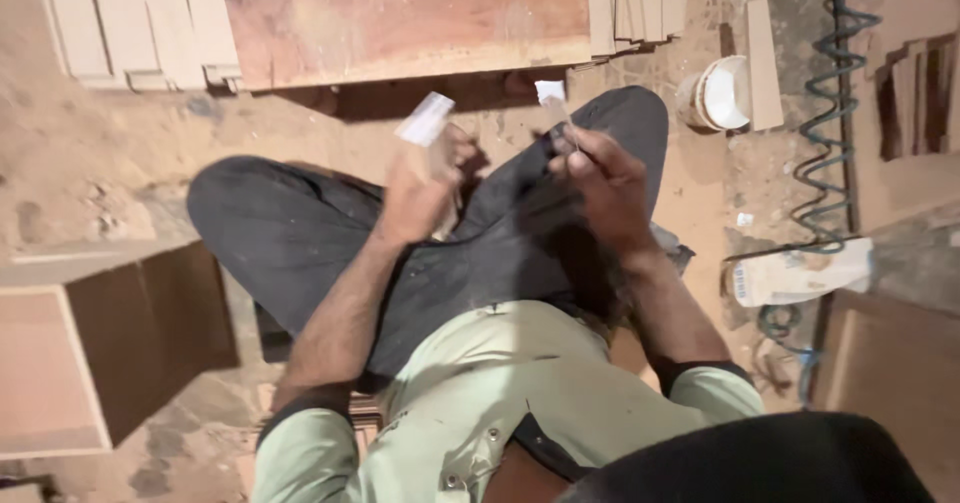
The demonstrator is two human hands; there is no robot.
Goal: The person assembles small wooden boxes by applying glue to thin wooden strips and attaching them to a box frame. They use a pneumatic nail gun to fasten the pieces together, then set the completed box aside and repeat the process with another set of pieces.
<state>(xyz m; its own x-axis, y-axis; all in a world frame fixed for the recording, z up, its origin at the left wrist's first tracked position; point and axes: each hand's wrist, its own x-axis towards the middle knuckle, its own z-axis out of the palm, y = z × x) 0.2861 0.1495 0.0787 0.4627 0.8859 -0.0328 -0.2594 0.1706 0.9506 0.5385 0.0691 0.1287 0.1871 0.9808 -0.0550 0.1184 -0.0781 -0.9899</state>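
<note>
Both hands grip: left hand a white strip, right hand a white-tipped stick, near a plywood board and white bucket.

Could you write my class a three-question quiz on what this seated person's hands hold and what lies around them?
1. True or false: the left hand holds a small pale strip.
2. What does the right hand grip? A) a hammer B) a thin tool with a white tip C) nothing
3. Which coiled thing runs down the floor on the person's right?

Key: 1 true. 2 B. 3 the green air hose, beyond the white bucket.
</note>
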